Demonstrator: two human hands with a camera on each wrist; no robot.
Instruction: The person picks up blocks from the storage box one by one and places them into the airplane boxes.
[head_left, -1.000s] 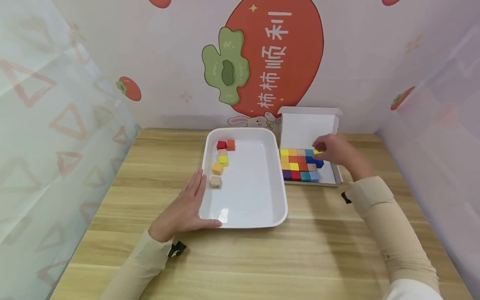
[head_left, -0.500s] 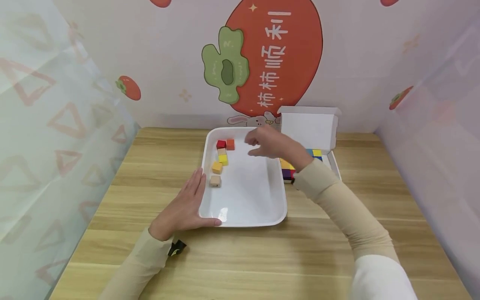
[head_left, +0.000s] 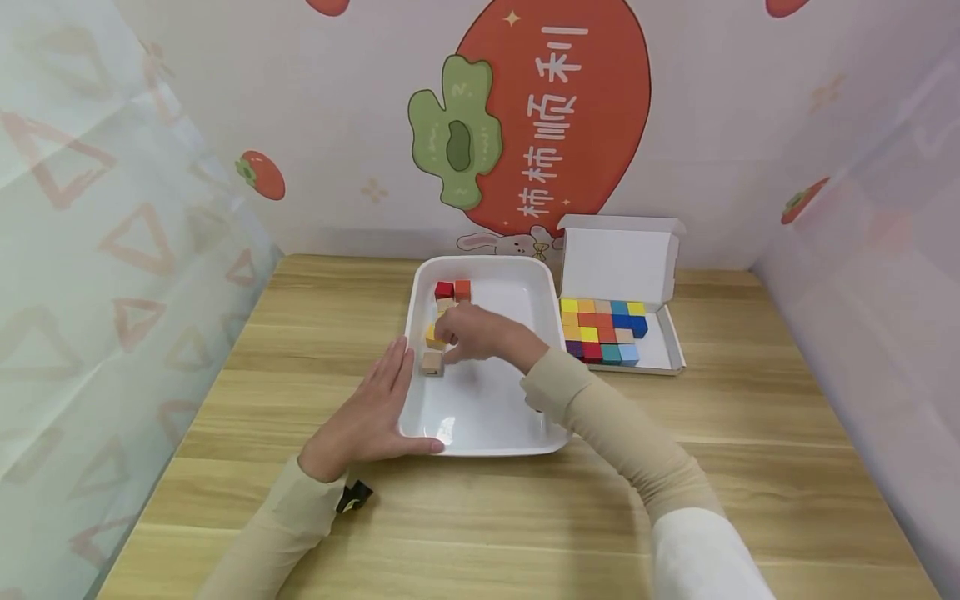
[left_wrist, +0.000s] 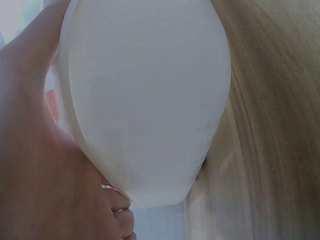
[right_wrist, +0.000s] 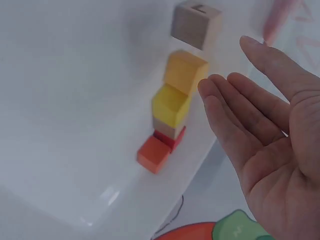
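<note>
In the head view a white tray (head_left: 502, 400) stands mid-table. My left hand (head_left: 363, 421) rests on its near left corner, fingers straight along the left side and thumb along the front rim. My right hand (head_left: 487, 333) reaches over the tray, holding nothing. In the right wrist view its thumb and fingers are spread apart, beside a row of cubes. A plain wooden cube (right_wrist: 195, 25) comes first, then a golden-yellow cube (right_wrist: 182, 72). Beyond them are a yellow cube (right_wrist: 171, 105), another wooden cube (right_wrist: 168, 126), a red cube (right_wrist: 172, 139) and an orange cube (right_wrist: 154, 152).
Right of the tray, an open white cardboard box (head_left: 663, 354) holds rows of coloured cubes (head_left: 606, 333), with a bare strip at its right side. Its lid (head_left: 618, 262) stands up at the back. Printed cloth (head_left: 345, 167) encloses the wooden table (head_left: 480, 533) behind and on both sides.
My right hand has moved left from the cubes in the box, across the tray, to the cubes along the tray's left side. My left hand has stayed at the tray's corner.
</note>
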